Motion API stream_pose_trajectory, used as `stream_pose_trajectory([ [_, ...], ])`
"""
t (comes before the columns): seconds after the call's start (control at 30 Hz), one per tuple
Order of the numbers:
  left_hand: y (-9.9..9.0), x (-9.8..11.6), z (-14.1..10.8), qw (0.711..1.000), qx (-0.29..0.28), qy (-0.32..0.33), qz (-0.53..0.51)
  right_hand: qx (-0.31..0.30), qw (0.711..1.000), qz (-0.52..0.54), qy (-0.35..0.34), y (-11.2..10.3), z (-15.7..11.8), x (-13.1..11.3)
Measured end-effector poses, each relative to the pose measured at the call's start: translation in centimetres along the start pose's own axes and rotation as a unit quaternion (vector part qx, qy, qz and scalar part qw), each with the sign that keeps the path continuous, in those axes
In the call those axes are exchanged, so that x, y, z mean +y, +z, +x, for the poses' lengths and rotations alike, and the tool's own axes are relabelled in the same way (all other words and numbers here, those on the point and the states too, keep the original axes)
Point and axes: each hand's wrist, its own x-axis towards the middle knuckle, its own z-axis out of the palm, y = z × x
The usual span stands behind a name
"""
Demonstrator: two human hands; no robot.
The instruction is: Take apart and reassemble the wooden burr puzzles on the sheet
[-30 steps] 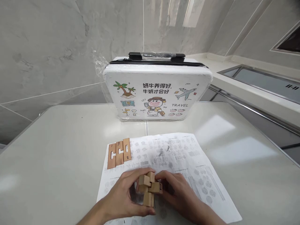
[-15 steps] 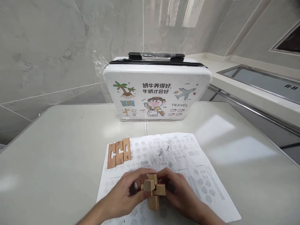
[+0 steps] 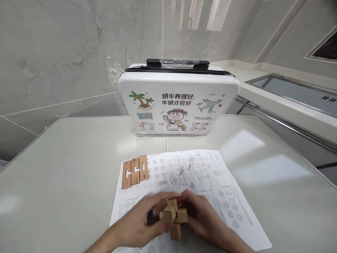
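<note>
A wooden block puzzle (image 3: 170,214) made of several interlocked light-brown pieces is held between my two hands, low in the middle of the view. My left hand (image 3: 143,219) grips it from the left, with the thumb against its front. My right hand (image 3: 202,216) holds it from the right, its fingers curled around the far side. The fingertips of both hands meet behind the top block. Beneath them lies a printed paper sheet (image 3: 210,175). Three flat wooden pieces with cutouts (image 3: 135,172), marked with numbers, rest side by side on the sheet's upper left.
A white case (image 3: 179,102) wrapped in clear plastic stands upright at the back of the pale table (image 3: 65,168). Behind it rises a grey marbled wall. To the right is a counter (image 3: 263,75) with a dark glass-like panel.
The puzzle has tilted slightly and moved a little down in the view, still in both hands. My left fingertips have shifted right along its far side. The whole view has shifted slightly.
</note>
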Motion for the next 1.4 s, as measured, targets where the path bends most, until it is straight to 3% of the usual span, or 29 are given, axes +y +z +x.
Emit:
stream_pose_trajectory([
  [0.17, 0.2, -0.1, 0.3, 0.994, -0.020, -0.013, -0.105, 0.011, 1.000, -0.021, -0.003, -0.2, 0.1, -0.3],
  [0.33, 0.1, 0.1, 0.6, 0.987, 0.004, -0.028, -0.161, -0.013, 1.000, 0.007, 0.006, -0.5, 0.5, -1.3],
  [0.7, -0.1, -0.4, 0.3, 0.986, -0.016, -0.007, -0.164, 0.006, 1.000, -0.003, -0.003, -0.8, 0.7, -1.0],
  [1.1, 0.2, -0.3, 0.3, 0.989, 0.010, -0.054, -0.137, 0.011, 1.000, -0.018, 0.014, -0.9, 0.6, -0.6],
  [1.4, 0.0, -0.3, 0.0, 0.988, -0.023, -0.036, -0.148, 0.041, 0.996, -0.064, -0.052, -0.5, 0.3, -0.3],
])
